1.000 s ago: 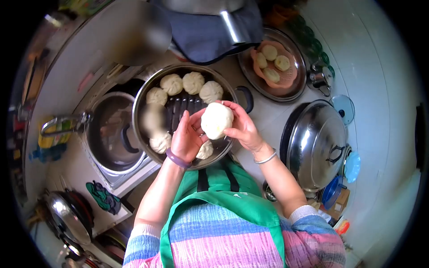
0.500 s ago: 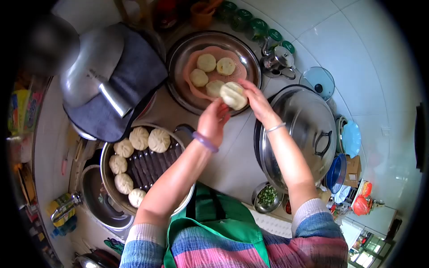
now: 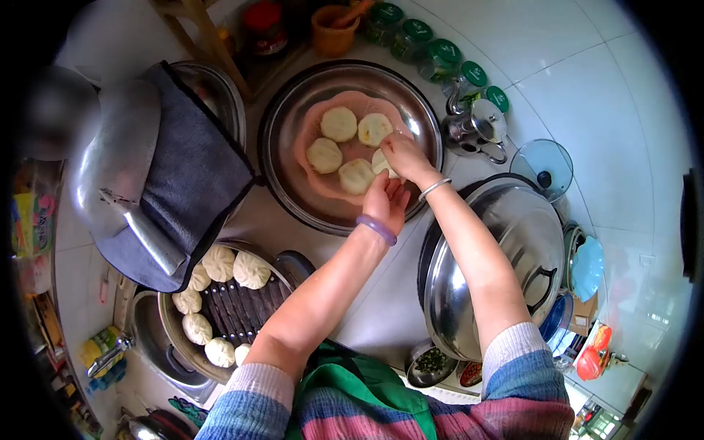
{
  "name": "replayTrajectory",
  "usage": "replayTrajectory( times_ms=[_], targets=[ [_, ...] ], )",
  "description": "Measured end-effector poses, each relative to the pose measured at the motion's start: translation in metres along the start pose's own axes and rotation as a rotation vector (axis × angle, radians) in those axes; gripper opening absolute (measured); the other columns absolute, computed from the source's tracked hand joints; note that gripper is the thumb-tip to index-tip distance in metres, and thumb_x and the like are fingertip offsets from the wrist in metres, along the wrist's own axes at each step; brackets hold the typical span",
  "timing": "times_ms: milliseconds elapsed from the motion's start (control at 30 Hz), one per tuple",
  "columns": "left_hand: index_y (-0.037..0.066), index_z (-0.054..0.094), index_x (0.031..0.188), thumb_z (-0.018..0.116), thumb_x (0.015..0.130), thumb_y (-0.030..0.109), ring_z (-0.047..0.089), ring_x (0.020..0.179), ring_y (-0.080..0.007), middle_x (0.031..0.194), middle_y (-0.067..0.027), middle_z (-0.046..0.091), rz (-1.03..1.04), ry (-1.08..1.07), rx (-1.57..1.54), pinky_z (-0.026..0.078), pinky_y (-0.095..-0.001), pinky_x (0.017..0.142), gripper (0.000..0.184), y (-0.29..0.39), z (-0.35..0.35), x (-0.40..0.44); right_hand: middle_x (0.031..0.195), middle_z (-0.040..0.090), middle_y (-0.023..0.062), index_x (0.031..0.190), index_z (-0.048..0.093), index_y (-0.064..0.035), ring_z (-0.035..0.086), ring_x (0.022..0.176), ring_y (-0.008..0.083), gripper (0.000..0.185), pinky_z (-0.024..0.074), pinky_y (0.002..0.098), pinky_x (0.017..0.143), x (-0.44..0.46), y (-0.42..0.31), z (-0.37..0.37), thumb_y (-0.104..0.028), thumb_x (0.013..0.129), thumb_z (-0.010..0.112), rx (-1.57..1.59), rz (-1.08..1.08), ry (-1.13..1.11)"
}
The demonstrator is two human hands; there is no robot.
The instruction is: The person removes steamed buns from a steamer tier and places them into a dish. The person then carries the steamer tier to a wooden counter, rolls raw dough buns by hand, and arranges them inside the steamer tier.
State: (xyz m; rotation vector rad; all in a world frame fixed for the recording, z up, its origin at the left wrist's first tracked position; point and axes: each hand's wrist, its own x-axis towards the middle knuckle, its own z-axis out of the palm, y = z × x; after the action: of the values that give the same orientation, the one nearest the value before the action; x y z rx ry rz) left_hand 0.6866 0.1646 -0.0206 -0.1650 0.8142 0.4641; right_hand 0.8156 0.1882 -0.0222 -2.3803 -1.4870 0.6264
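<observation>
A pink scalloped dish [image 3: 312, 181] lies in a round metal tray [image 3: 275, 147] and holds several flat pale buns, one of them a bun [image 3: 339, 124] at the upper left. My right hand [image 3: 405, 157] has its fingers closed on another bun [image 3: 382, 163] at the dish's right edge, partly covering it. Just below that bun, my left hand [image 3: 386, 199] is palm up with its fingers apart, holding nothing. Pleated buns [image 3: 251, 270] sit around the ridged floor of a wide pan [image 3: 170, 327] at the lower left.
A large lidded pan [image 3: 477, 271] stands on the right, with a kettle [image 3: 480, 125] and green-lidded jars [image 3: 442, 55] behind. A dark cloth [image 3: 191, 176] and metal cover [image 3: 117, 154] are at the left. The sink [image 3: 150, 330] lies lower left; small bowls [image 3: 431, 365] stand near the front.
The bun has moved from between both hands down into the pink dish, and my left hand has come away from it. The view has shifted from the pleated buns towards the tray.
</observation>
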Motion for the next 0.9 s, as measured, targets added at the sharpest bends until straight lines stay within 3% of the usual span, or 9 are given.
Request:
replayTrajectory(
  times_ms=[167,267,467,500,600,633,733,900],
  targets=[
    [0.004,0.054,0.107,0.053,0.095,0.028,0.056,0.094,-0.0229,0.099,-0.0086,0.06,-0.018,0.002,0.022,0.048,-0.0361,0.085,0.026,0.004,0.004,-0.002,0.103,0.065,0.0209,0.093,0.068,0.0009,0.06,0.098,0.038,0.03,0.0461,0.0446,0.088,0.012,0.008,0.001,-0.023,0.09,0.05,-0.278,-0.13,0.062],
    [0.004,0.054,0.11,0.054,0.095,0.023,0.058,0.093,-0.0217,0.098,-0.0083,0.062,-0.013,-0.079,0.114,0.048,-0.0354,0.086,0.024,0.004,-0.007,-0.002,0.105,0.064,0.0251,0.091,0.07,-0.0008,0.061,0.098,0.0397,0.036,0.0428,0.046,0.095,0.015,0.006,-0.005,-0.025,0.09,0.043,-0.216,-0.15,-0.077],
    [0.001,0.046,0.127,0.054,0.093,0.015,0.059,0.101,-0.0201,0.109,-0.0108,0.063,-0.031,-0.116,0.378,0.047,-0.0342,0.092,0.037,0.008,-0.024,-0.079,0.114,0.061,0.0184,0.106,0.066,-0.0025,0.059,0.103,0.0356,0.026,0.0464,0.0405,0.091,-0.001,0.004,-0.009,-0.019,0.087,0.059,-0.062,-0.138,0.155],
    [0.0,0.044,0.13,0.055,0.093,0.014,0.059,0.103,-0.0203,0.112,-0.0117,0.062,-0.042,-0.105,0.394,0.047,-0.0342,0.093,0.041,0.012,-0.026,-0.096,0.12,0.057,0.0185,0.113,0.062,-0.0017,0.058,0.106,0.0354,0.034,0.0462,0.0405,0.092,-0.001,0.005,-0.011,-0.021,0.086,0.063,-0.098,-0.119,0.124],
    [-0.002,0.036,0.138,0.055,0.093,0.012,0.058,0.109,-0.0211,0.119,-0.014,0.061,-0.066,-0.115,0.403,0.045,-0.0349,0.096,0.051,0.022,-0.048,-0.136,0.119,0.057,0.0198,0.116,0.06,-0.0005,0.056,0.11,0.0365,0.042,0.0455,0.041,0.094,-0.008,-0.001,-0.017,-0.025,0.083,0.066,-0.168,-0.1,0.119],
    [-0.002,0.036,0.138,0.054,0.093,0.012,0.058,0.109,-0.0212,0.119,-0.0142,0.061,-0.066,-0.115,0.406,0.044,-0.0351,0.097,0.051,0.024,-0.056,-0.146,0.12,0.057,0.0208,0.125,0.054,-0.0004,0.055,0.112,0.0386,0.056,0.044,0.0416,0.097,-0.013,-0.01,-0.023,-0.029,0.079,0.07,-0.26,-0.064,0.064],
    [-0.003,0.036,0.138,0.053,0.093,0.011,0.058,0.11,-0.0219,0.119,-0.0146,0.061,-0.05,-0.095,0.405,0.045,-0.0353,0.097,0.05,0.034,-0.072,-0.17,0.13,0.049,0.0221,0.134,0.045,-0.0015,0.05,0.118,0.0396,0.069,0.0424,0.0418,0.101,-0.024,-0.036,-0.034,-0.022,0.075,0.074,-0.255,0.133,-0.078],
    [-0.003,0.037,0.136,0.053,0.093,0.01,0.059,0.107,-0.0225,0.117,-0.0152,0.062,0.001,-0.068,0.372,0.047,-0.0346,0.094,0.047,0.045,-0.091,-0.184,0.137,0.041,0.0211,0.143,0.033,-0.0056,0.049,0.121,0.0391,0.091,0.0418,0.0407,0.103,-0.03,-0.026,-0.023,-0.014,0.066,0.08,-0.246,-0.129,0.033]
  ],
)
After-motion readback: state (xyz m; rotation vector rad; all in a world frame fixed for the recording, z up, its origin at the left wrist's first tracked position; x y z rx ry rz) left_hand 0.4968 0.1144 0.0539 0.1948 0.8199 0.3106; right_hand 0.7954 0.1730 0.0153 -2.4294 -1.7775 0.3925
